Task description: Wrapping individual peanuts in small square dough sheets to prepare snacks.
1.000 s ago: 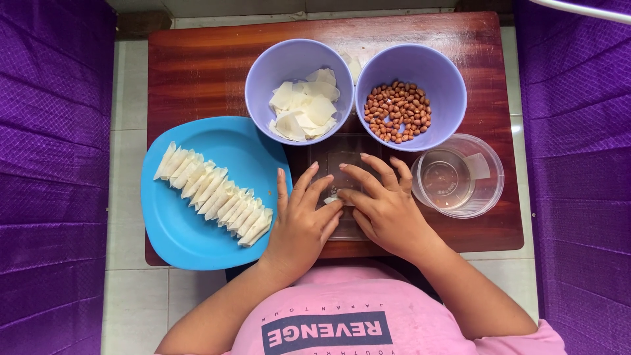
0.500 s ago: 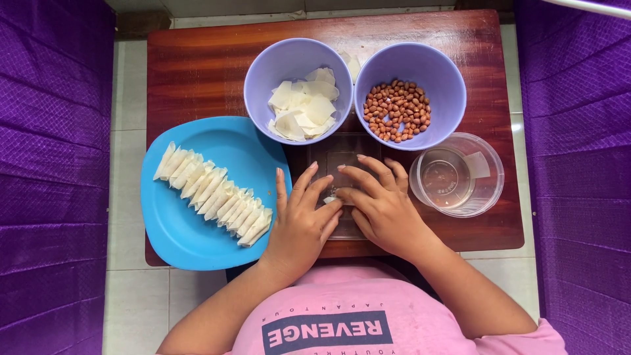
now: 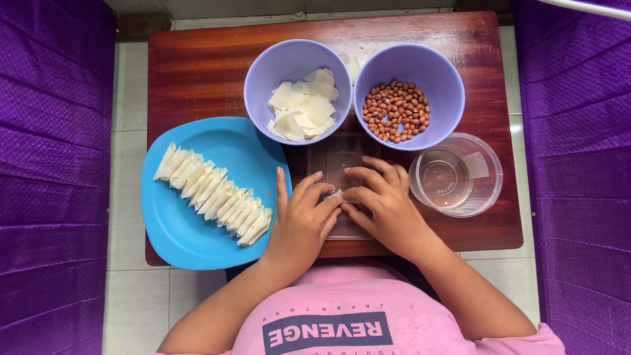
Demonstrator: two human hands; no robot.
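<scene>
Seen from above, a person in a pink shirt sits at a dark red wooden table (image 3: 197, 72). Both hands meet at the table's near edge over a clear plastic sheet (image 3: 338, 158). The left hand (image 3: 299, 227) and the right hand (image 3: 388, 210) have their fingers curled inward, fingertips pinching a small pale wrapper piece (image 3: 334, 194) between them; how it is folded is hidden by the fingers. To the left, a blue plate (image 3: 190, 230) holds a diagonal row of folded white pastries (image 3: 213, 195), close beside the left hand. Behind the hands stand two lavender bowls, touching side by side: the left bowl (image 3: 263, 72) holds cut white wrappers (image 3: 302, 112), the right bowl (image 3: 447, 85) holds peanuts (image 3: 396, 110). Just right of the right hand sits a clear round container (image 3: 490, 177) with a little liquid.
</scene>
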